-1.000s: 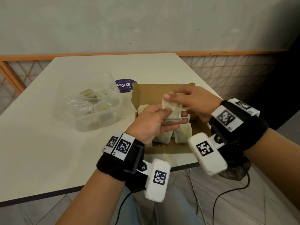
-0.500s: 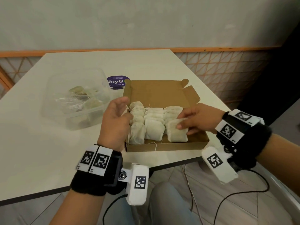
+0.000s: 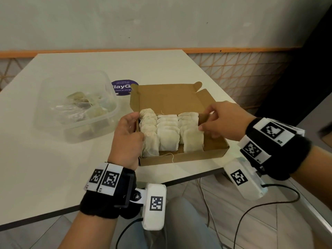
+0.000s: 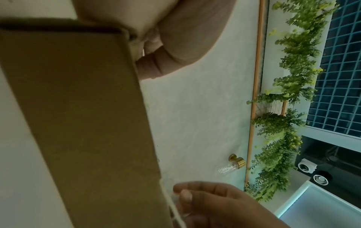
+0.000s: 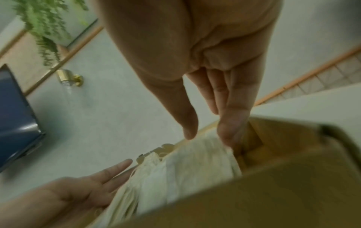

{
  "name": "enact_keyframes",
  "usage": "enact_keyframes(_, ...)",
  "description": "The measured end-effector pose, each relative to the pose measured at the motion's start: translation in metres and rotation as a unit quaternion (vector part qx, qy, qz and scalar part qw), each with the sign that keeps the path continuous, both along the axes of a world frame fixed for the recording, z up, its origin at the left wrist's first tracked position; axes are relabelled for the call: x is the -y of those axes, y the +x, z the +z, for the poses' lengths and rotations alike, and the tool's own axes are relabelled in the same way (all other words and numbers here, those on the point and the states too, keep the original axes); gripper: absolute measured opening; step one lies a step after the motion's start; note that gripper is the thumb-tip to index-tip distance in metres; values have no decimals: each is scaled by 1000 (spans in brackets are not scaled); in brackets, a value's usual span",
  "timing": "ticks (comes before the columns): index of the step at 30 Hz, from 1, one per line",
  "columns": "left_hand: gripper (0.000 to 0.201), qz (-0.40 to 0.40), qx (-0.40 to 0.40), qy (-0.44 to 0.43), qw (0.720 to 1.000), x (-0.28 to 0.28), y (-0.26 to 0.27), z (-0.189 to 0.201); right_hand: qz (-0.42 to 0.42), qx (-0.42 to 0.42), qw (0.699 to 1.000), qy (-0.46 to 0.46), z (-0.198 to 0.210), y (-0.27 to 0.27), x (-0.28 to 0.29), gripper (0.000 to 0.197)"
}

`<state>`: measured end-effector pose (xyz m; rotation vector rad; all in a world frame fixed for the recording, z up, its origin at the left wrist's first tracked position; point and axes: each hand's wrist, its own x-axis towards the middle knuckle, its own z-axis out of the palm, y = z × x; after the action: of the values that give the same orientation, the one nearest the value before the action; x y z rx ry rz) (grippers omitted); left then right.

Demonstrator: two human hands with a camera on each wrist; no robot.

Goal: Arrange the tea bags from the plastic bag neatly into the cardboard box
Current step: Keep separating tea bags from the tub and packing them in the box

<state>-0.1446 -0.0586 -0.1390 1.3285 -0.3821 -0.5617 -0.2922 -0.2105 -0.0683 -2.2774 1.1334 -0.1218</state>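
Note:
An open brown cardboard box [image 3: 188, 158] sits at the table's near edge, with three rows of pale tea bags [image 3: 168, 133] standing in it. My left hand [image 3: 129, 133] lies along the box's left side, its straight fingers against the left row. My right hand [image 3: 221, 121] reaches in from the right, fingertips touching the side of the right row. In the right wrist view its fingers [image 5: 230, 123] are extended onto the tea bags [image 5: 185, 169], and the left hand [image 5: 78, 192] lies flat beside them. Neither hand holds a bag. A crumpled plastic bag [image 3: 79, 106] holds more tea bags.
The plastic bag sits in a clear plastic container [image 3: 53, 90] to the left of the box. A round purple sticker [image 3: 122, 87] lies behind the box's raised lid [image 3: 170, 97]. The table's near edge runs just in front of the box. Cables hang below it.
A second ago both hands held a tea bag above the box. The right hand set it at the front of the right row. Now both hands flank the rows.

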Motion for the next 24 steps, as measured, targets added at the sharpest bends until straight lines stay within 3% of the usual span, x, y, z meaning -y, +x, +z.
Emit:
enact_keyframes(2,63,2,-2,0,1000,1,-1,0,7,-51,999,14,-4,-7,-10,29)
enact_keyframes(4,63,4,1,4,1000,0,-2,-1,35,-129,990,-44,-12,-7,-18,38)
enact_keyframes(7,64,2,4,10,1000,0,-1,-2,47,-164,982,-79,-16,-1,-25,46)
enact_keyframes(10,65,3,0,9,1000,-1,0,-1,39,-147,986,-69,-21,7,-26,51)
enact_keyframes(15,64,-1,-6,0,1000,0,0,-2,-8,-39,999,-20,-32,8,-22,64)
enact_keyframes(18,64,-2,-8,6,1000,-2,1,-3,14,7,999,-50,-24,-3,-22,38)
enact_keyframes(21,62,6,3,29,1000,-1,-1,0,105,17,992,-63,-23,-13,-32,12)
enact_keyframes(24,53,7,11,42,999,-3,-8,10,177,-26,982,-53,-31,-14,-39,18)
